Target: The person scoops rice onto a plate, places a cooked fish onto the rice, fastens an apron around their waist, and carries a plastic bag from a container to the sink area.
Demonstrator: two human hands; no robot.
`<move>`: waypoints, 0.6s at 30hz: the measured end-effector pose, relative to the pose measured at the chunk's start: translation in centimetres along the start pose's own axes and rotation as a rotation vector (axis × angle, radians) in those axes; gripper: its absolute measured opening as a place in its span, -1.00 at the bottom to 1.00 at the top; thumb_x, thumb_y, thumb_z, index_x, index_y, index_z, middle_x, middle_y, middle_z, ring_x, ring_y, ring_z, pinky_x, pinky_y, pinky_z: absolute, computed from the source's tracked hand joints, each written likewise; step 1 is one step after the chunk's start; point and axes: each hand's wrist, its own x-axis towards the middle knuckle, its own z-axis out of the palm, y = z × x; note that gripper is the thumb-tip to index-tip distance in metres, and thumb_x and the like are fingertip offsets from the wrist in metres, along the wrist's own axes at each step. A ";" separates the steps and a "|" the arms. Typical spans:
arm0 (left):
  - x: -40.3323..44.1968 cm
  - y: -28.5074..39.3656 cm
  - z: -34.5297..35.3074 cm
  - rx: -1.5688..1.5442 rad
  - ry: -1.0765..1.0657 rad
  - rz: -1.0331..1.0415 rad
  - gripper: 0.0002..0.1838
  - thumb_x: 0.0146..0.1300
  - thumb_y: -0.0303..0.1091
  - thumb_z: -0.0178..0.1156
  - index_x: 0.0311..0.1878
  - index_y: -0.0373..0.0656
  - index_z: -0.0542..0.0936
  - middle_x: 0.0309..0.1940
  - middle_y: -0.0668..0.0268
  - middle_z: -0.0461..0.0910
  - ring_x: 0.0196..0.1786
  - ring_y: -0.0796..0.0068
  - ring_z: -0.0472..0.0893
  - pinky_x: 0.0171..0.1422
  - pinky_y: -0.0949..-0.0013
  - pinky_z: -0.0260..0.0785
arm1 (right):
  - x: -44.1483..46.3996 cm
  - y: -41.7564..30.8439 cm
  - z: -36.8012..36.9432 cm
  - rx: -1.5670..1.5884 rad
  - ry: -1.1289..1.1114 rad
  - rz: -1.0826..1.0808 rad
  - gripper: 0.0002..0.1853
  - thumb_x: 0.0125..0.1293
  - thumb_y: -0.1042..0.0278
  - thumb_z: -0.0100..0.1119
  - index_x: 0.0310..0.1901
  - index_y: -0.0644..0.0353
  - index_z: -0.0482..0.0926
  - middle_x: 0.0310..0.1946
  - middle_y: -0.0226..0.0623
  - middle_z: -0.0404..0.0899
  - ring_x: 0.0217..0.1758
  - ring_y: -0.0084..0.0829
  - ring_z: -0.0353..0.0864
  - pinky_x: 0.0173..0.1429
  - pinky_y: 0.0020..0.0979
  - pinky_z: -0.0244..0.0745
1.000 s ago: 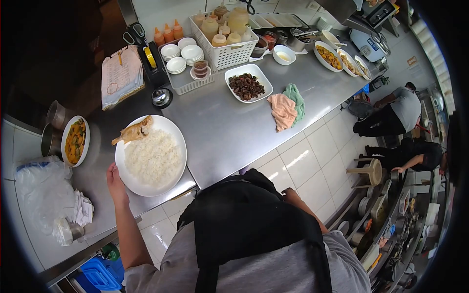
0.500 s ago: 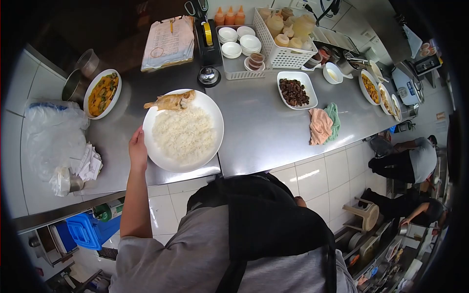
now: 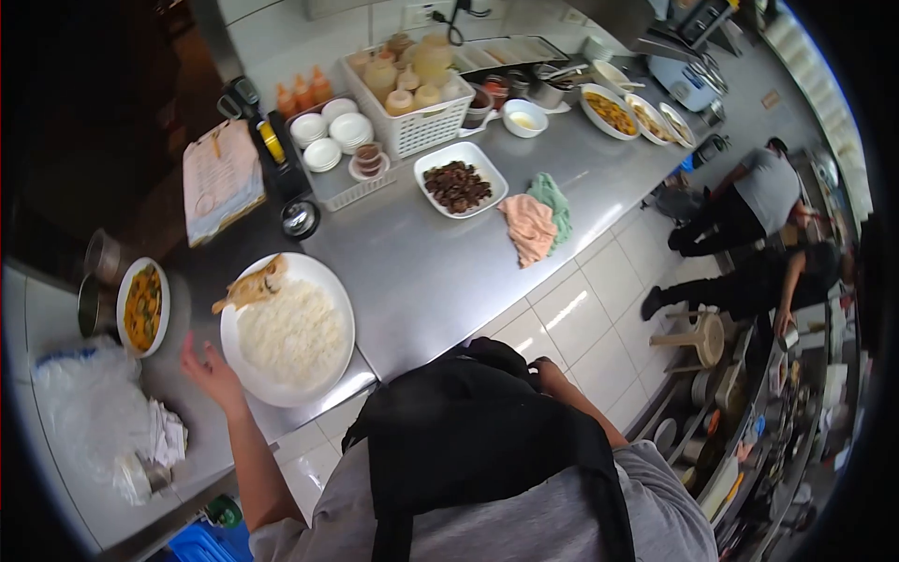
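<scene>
A round white plate (image 3: 345,370) stands on the steel counter, holding a mound of white rice (image 3: 290,332) and a piece of fried fish (image 3: 253,286) at its upper left. Beside the plate's left edge is my left hand (image 3: 211,375), its fingers spread and nothing in them. My right hand (image 3: 548,375) hangs low by my right hip against the black apron (image 3: 468,421); its fingers are mostly hidden. Left of my left hand lies an oval dish of orange stew with green pieces (image 3: 142,307).
Behind the plate are a clipboard (image 3: 223,178), a call bell (image 3: 301,218), a tray of small bowls (image 3: 351,199) and a bottle basket (image 3: 421,131). A dish of dark meat (image 3: 459,187) and cloths (image 3: 531,229) lie rightward. Two people work beyond a plastic stool (image 3: 709,339).
My left hand has let go of the plate's rim and opened beside it. My view has turned to the right, and my right forearm now shows. The plate stays on the counter.
</scene>
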 end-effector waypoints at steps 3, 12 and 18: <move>-0.7 6.6 0.4 -0.012 0.121 0.285 -0.61 0.27 -0.42 0.10 0.17 -0.23 0.42 0.20 0.10 0.25 0.29 0.21 0.24 0.29 0.23 0.15 | 0.0 -0.6 -1.0 0.084 0.049 0.043 -0.65 0.09 0.39 0.17 -0.03 0.17 0.59 0.06 -0.02 0.46 0.17 -0.07 0.42 0.26 -0.22 0.35; -8.9 18.3 9.3 -0.210 -0.235 0.705 -0.57 0.14 -0.48 0.16 0.13 -0.23 0.44 0.25 -0.02 0.16 0.31 0.02 0.20 0.36 0.12 0.06 | -0.4 3.6 -3.9 0.091 0.093 0.287 -0.57 0.17 0.45 0.12 0.12 0.14 0.45 0.12 0.01 0.41 0.16 -0.02 0.43 0.22 -0.18 0.39; -13.7 21.9 13.8 -0.220 -0.497 0.806 -0.54 0.04 -0.48 0.24 0.08 -0.15 0.49 0.22 -0.04 0.22 0.18 0.05 0.31 0.15 0.15 0.25 | 2.7 1.8 -11.8 0.505 0.838 0.253 -0.50 0.16 0.55 0.15 0.17 0.19 0.34 -0.02 -0.03 0.38 -0.04 -0.10 0.46 0.01 -0.28 0.43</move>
